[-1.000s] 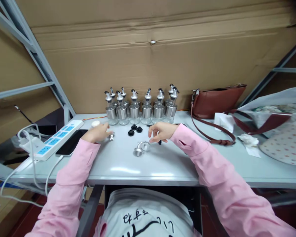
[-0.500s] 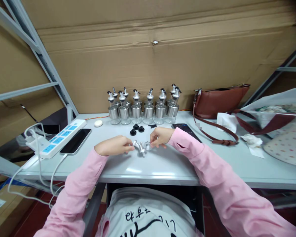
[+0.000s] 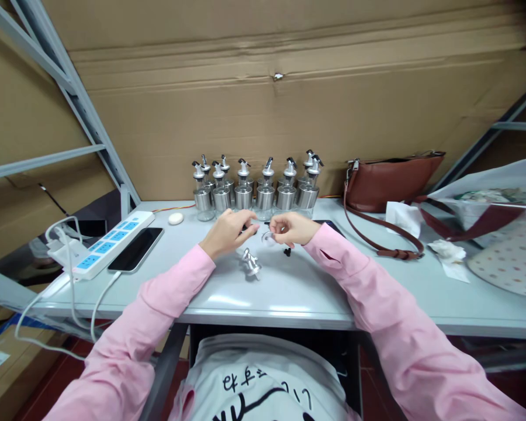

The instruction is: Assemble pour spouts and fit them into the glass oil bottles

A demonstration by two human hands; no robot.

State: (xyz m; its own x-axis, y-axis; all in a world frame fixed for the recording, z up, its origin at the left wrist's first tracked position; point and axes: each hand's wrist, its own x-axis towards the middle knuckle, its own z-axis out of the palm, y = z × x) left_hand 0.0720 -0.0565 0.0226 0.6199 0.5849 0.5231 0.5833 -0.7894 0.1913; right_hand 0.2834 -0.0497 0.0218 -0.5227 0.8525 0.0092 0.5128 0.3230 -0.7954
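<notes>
My right hand (image 3: 293, 229) pinches a thin, pale ring-shaped piece (image 3: 268, 238) between thumb and fingers, above the table. Just below that hand lies a small black part (image 3: 287, 252). My left hand (image 3: 228, 231) reaches over the black stoppers (image 3: 247, 226), thumb and index finger apart, with black showing between them; whether it touches one is unclear. The hand hides most of these stoppers. Silver pourer spouts (image 3: 251, 266) lie together on the table in front of both hands, touched by neither.
Several glass-and-steel oil bottles (image 3: 265, 197) with pourers line the back. At left are a power strip (image 3: 109, 245), a phone (image 3: 135, 250) and a white round object (image 3: 176, 218). A dark phone (image 3: 331, 225), brown bag (image 3: 390, 184) and dotted bag (image 3: 508, 257) are at right.
My left hand has moved up and forward from the silver spouts to the black stoppers. My right hand has lifted slightly with the ring piece. A small black part now shows below it.
</notes>
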